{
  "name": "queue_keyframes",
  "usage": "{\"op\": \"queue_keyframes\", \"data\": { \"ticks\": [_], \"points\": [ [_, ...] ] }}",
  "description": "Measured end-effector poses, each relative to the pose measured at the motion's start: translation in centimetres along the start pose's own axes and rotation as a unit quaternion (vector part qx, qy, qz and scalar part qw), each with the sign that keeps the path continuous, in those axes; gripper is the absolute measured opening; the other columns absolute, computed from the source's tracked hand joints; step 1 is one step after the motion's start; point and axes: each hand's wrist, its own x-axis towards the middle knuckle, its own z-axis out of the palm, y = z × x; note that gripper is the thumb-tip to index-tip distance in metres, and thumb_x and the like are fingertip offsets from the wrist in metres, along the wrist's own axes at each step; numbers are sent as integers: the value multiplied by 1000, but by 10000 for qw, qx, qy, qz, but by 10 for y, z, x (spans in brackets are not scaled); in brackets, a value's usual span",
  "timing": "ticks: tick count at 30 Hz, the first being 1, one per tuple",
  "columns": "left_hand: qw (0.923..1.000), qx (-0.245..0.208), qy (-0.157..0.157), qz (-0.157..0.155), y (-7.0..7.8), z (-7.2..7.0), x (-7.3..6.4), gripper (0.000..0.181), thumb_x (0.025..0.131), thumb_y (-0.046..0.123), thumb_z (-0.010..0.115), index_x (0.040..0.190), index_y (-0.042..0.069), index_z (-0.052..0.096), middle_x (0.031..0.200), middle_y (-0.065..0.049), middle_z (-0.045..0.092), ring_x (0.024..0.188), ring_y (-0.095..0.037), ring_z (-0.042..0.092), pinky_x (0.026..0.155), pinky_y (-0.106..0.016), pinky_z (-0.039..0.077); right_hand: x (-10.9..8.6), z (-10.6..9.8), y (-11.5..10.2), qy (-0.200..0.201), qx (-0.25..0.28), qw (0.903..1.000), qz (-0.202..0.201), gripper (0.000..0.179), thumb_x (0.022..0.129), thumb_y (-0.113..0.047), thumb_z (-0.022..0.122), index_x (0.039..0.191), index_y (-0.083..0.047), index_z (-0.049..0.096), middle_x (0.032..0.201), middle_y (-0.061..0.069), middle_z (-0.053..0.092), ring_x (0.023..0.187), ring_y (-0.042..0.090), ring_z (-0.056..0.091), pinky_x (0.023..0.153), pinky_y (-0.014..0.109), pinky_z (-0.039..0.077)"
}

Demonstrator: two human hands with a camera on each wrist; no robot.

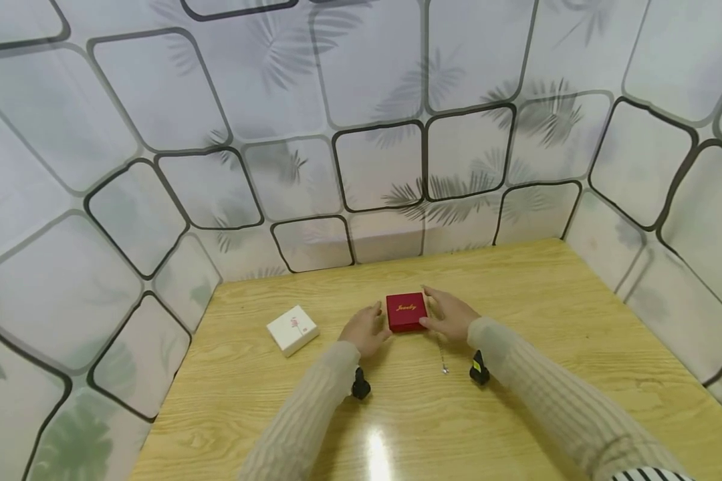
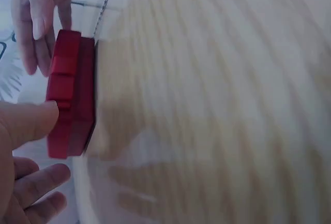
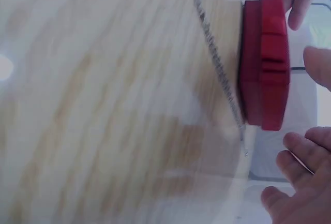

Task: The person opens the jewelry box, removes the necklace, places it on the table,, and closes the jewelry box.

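A closed red jewelry box (image 1: 406, 312) with gold lettering on its lid lies on the wooden table, between the two hands. My left hand (image 1: 364, 331) is at its left side, fingers spread and loosely bent; in the left wrist view the thumb overlaps the box (image 2: 64, 94), and I cannot tell if it touches. At the other side is my right hand (image 1: 450, 315), its fingers apart and its thumb close to the box's front right corner. A thin silver chain (image 3: 214, 56) stretches along the table beside the box, with a small shiny piece at its near end.
On the left of the table (image 1: 234, 401) sits a white box (image 1: 293, 330) with small red print. A patterned curtain (image 1: 379, 167) encloses the table at the back and sides. Light glares off the tabletop near the front.
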Motion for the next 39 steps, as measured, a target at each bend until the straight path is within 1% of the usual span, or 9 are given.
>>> {"op": "queue_keyframes", "data": {
  "ticks": [4,10,14,18,23,28,32,36,39],
  "points": [
    [9998,-198,66,-29,-5,-9,-4,69,93,35,63,149,7,34,140,-9,50,131,-28,43,108,-41,35,-3,-1,-7,350,-3,9991,-227,73,91,-31,67,147,2,32,147,20,38,135,39,34,110,53,27],
    [9994,70,342,-31,-17,-26,-11,63,92,34,66,143,6,43,140,-14,49,130,-32,43,107,-44,35,-6,3,-30,593,35,9977,-319,63,91,-26,68,142,0,41,145,19,42,136,37,34,110,52,27],
    [9988,127,441,-194,-27,-44,-17,65,91,36,66,144,7,42,142,-15,46,131,-32,41,108,-45,35,-9,8,-47,664,76,9970,-400,60,91,-26,68,140,-1,45,139,15,49,131,34,42,107,50,34],
    [9975,96,508,-481,-42,-60,-25,71,90,40,67,146,7,39,145,-15,43,134,-34,38,108,-48,33,-14,17,-64,490,259,9975,-431,60,91,-28,68,141,-4,45,138,11,51,123,29,50,100,46,43],
    [9948,336,601,-745,-61,-78,-35,79,87,46,68,147,4,37,146,-19,40,133,-38,36,108,-51,32,-16,29,-84,121,590,9973,-430,59,92,-28,66,142,-5,44,136,9,51,121,24,51,100,43,44],
    [9919,502,641,-979,-75,-93,-47,93,82,57,68,147,0,33,145,-23,38,132,-42,35,106,-54,33,-10,41,-103,-197,602,9969,-464,57,94,-32,64,142,-9,44,133,7,53,117,20,52,99,39,44],
    [9904,624,522,-1120,-88,-102,-53,106,77,67,65,148,-3,28,145,-28,34,132,-46,32,105,-58,33,-2,51,-117,-346,602,9970,-345,58,94,-33,63,143,-9,43,133,4,53,118,18,51,100,37,43],
    [9875,661,341,-1390,-101,-106,-60,113,74,66,69,149,-6,23,145,-33,30,131,-49,31,103,-60,33,8,66,-128,-489,649,9965,-197,59,93,-36,63,142,-9,44,132,2,54,118,16,51,100,35,44],
    [9846,713,184,-1587,-107,-105,-63,117,72,64,73,148,-9,22,144,-36,29,130,-51,31,103,-60,33,14,76,-133,-562,693,9960,-75,58,93,-37,63,141,-10,46,130,2,55,116,16,52,99,34,44]
  ]
}}
